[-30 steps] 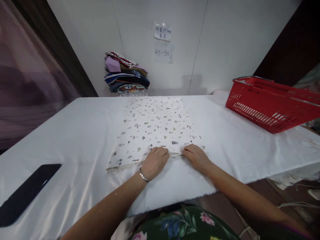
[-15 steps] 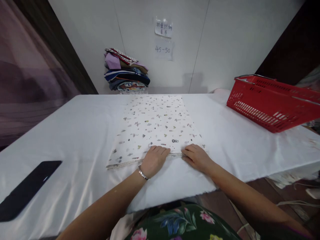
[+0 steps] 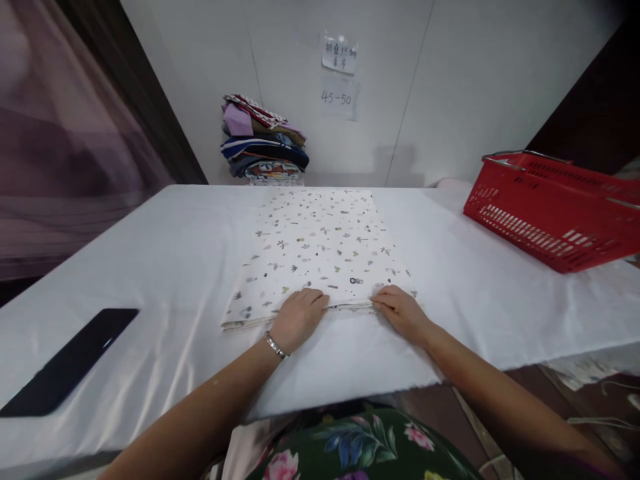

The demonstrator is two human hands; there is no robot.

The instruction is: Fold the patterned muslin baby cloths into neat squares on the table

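A folded white cloth (image 3: 320, 247) with a small print of plants and animals lies flat on the white-covered table, its layered near edge towards me. My left hand (image 3: 301, 315), with a metal bracelet at the wrist, is closed over that near edge, left of its middle. Farther right along the same edge, my right hand (image 3: 399, 310) pinches the cloth between thumb and fingers. The thumb of my left hand is mostly hidden. Between the two hands a stretch of the layered edge shows.
On the left of the table (image 3: 165, 247) lies a flat black phone-like object (image 3: 70, 360). A stack of folded fabrics (image 3: 265, 143) stands at the back by the wall. At the right sits a red plastic basket (image 3: 550, 213) with metal handles. Handwritten papers (image 3: 340, 73) hang on the wall.
My left hand has slid left along the cloth's near edge, so the gap between my hands is wider. The whole view has shifted slightly; the cloth stays flat.
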